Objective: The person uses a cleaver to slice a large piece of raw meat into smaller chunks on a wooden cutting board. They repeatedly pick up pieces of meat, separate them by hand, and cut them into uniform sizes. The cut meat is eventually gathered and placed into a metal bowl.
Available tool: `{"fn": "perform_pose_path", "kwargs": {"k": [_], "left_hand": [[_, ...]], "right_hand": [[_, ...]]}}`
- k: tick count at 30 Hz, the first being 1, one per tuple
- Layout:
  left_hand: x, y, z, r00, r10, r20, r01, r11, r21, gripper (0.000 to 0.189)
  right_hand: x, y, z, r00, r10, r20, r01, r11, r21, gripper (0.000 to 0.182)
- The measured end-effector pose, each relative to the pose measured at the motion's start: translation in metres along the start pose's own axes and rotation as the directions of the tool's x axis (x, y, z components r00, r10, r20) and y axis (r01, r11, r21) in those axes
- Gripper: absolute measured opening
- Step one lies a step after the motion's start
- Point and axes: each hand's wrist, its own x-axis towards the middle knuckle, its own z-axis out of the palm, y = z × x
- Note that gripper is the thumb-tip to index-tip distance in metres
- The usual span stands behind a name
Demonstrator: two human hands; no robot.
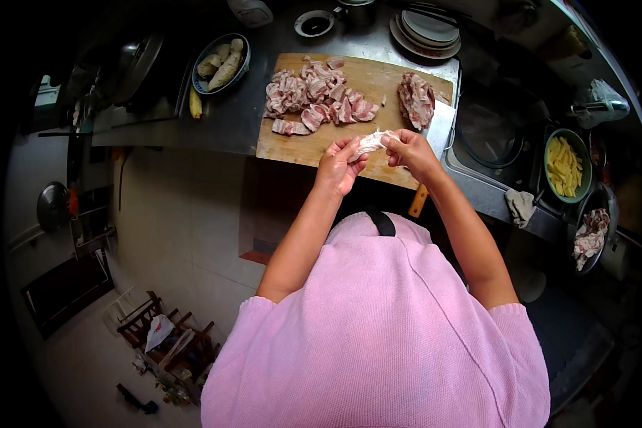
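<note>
Between my two hands, over the near edge of a wooden cutting board (377, 69), is a whitish piece of raw meat or fat (371, 144). My left hand (342, 163) pinches its left end, and my right hand (409, 152) pinches its right end. Cut pieces of raw, fatty meat (315, 96) lie heaped on the left half of the board. A larger chunk of raw meat (417, 100) sits at the right. Beside it lies a cleaver, its broad blade (440, 125) on the board and its wooden handle (418, 201) jutting past the near edge, partly hidden by my right arm.
A bowl of pale, knobbly pieces (226, 67) stands left, beside something yellow (195, 103). Behind are a small dish of dark liquid (314, 24) and stacked plates (430, 32). Rightward are a sink (487, 134), a cloth (520, 207), a bowl of yellow strips (565, 167) and a meat bowl (591, 235).
</note>
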Motion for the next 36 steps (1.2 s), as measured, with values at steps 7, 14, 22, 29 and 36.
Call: {"fn": "perform_pose_path", "kwargs": {"k": [7,14,22,29,36], "left_hand": [[0.013,-0.021,-0.019,0.996,0.079,-0.036,-0.064,0.950,0.304,0.032],[0.007,-0.038,-0.024,0.846,0.460,0.270,-0.222,-0.157,0.962,0.046],[0.029,-0.066,-0.034,0.704,0.409,0.580,-0.350,-0.510,0.785,0.047],[0.037,-0.060,-0.033,0.758,0.414,0.505,-0.318,-0.442,0.839,0.042],[0.042,-0.023,-0.012,0.862,0.290,0.415,-0.274,-0.423,0.864,0.036]], "right_hand": [[0.017,0.019,-0.028,0.907,-0.254,-0.336,0.217,0.966,-0.142,0.021],[-0.047,0.045,-0.045,0.890,-0.304,-0.340,-0.192,0.425,-0.884,0.039],[-0.053,0.091,-0.039,0.704,-0.441,-0.557,-0.269,0.560,-0.784,0.057],[-0.077,0.089,-0.065,0.772,-0.046,-0.634,-0.350,0.802,-0.484,0.032],[-0.132,0.116,-0.094,0.730,-0.392,-0.559,-0.074,0.769,-0.635,0.014]]}}
